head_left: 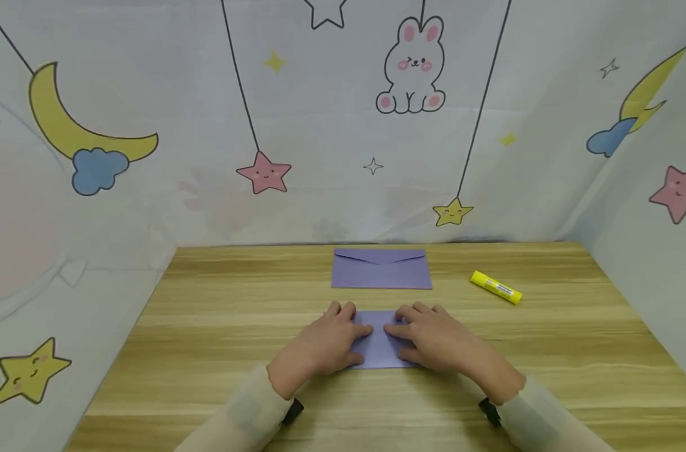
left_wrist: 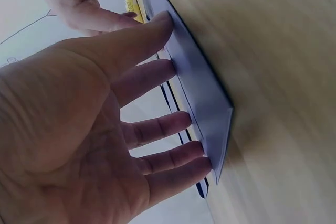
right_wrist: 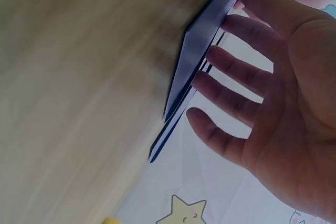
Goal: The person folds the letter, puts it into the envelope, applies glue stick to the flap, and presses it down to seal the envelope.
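A flat purple envelope (head_left: 381, 353) lies on the wooden table in front of the person, its plain side up. On its left end rests the left hand (head_left: 331, 342), fingertips and thumb touching the surface. The right hand (head_left: 435, 339) touches the right end in the same way. Both wrist views show the fingers spread and fairly straight, with the fingertips against the envelope (left_wrist: 197, 72); the right hand's little finger (right_wrist: 202, 121) stands slightly off it. A second purple envelope (head_left: 382, 276), its pointed flap showing, lies just behind.
A yellow glue stick (head_left: 496, 287) lies at the back right of the wooden table (head_left: 218, 351). White cloth walls (head_left: 320, 113) printed with stars, moons and a rabbit enclose the back and sides of the table.
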